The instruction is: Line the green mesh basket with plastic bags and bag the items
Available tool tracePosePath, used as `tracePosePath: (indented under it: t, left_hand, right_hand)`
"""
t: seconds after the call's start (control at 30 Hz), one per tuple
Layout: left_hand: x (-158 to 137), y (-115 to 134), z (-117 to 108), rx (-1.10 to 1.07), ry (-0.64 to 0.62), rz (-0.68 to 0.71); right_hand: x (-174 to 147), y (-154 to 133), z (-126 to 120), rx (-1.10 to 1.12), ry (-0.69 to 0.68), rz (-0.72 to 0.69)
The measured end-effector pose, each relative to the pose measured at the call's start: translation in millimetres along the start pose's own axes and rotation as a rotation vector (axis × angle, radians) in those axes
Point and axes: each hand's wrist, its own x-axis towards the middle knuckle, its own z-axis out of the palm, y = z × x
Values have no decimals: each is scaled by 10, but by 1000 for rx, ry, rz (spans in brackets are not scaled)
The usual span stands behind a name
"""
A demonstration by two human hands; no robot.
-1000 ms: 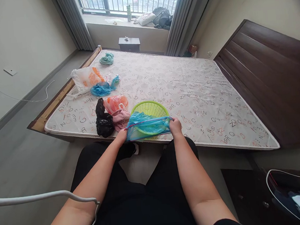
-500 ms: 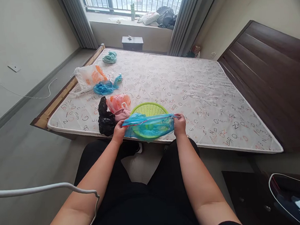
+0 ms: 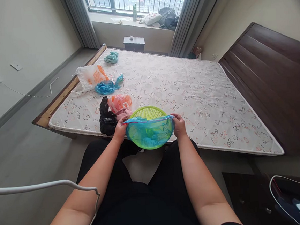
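Observation:
Stretched between my hands is a thin blue plastic bag (image 3: 151,128), its top edge pulled straight from side to side. My left hand (image 3: 119,130) pinches one end of that edge, and my right hand (image 3: 178,124) grips the other. Through the see-through film shows a lime-green plastic basket (image 3: 148,110), its far rim and slotted wall bare above the bag. The basket sits at the near edge of the mattress, tilted toward me. Beside my left hand lie a black plastic bag (image 3: 107,119), a pinkish-red plastic bag (image 3: 120,101) and a pink cloth (image 3: 122,115).
The mattress (image 3: 191,102) carries a white-and-orange bag (image 3: 90,75), a crumpled blue bag (image 3: 105,87) and a teal cloth bundle (image 3: 111,57). A dark headboard (image 3: 268,81) rises at right. A white cable (image 3: 41,186) crosses by my left forearm.
The basket has come closer to me and tilted, its lower rim now hanging past the mattress edge. The blue bag's film has spread down over more of it, both hands still holding its edge.

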Motion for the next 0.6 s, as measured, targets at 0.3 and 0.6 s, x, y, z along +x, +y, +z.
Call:
tracePosePath:
  t: [0.3,0.6]
  left_hand:
    - [-60,116,100,157,-76,-13]
    - [-29,79,200,236,-156,-95]
  right_hand:
    - [-94,-48,43,-94,-121,-31]
    - [-97,6,69,-147,-170,44]
